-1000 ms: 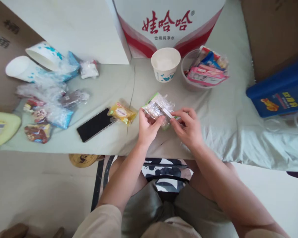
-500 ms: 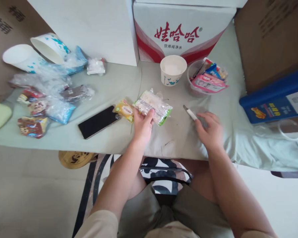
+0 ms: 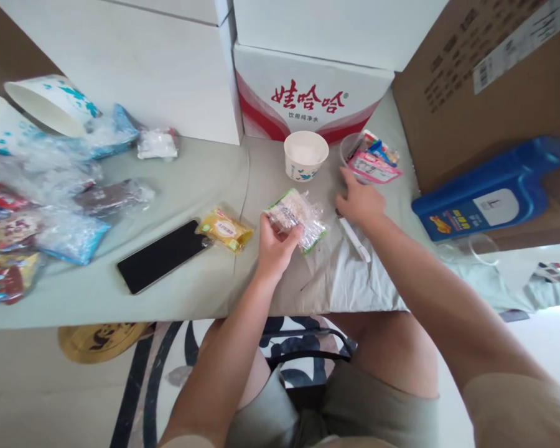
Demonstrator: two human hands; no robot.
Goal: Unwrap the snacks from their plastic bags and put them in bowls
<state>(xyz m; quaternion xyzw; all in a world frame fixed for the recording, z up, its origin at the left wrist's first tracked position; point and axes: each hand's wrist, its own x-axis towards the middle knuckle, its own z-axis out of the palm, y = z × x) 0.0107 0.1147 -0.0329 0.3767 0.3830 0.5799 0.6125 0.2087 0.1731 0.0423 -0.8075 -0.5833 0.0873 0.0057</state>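
My left hand (image 3: 276, 247) is pinching a green-edged clear plastic packet (image 3: 293, 213) — whether opened, I can't tell — my spread, seemingly empty right hand (image 3: 364, 199) hovering by a round transparent plastic tub (image 3: 348, 147).

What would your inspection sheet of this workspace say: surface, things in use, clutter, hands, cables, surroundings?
Surface: pale green cloth, wrinkled at the right.
Things in use: clear-and-green packet, held; white-handled knife, lying on the cloth; plastic tub with wrapped snacks.
Clutter: phone, yellow packet, upright paper cup; tipped cups and wrappers at the left.
Hands: left hand grips the clear-and-green packet; right hand is at the tub, contact unclear.
Cables: nothing seen.
Surroundings: white-and-red carton behind; brown carton and blue bottle at right.
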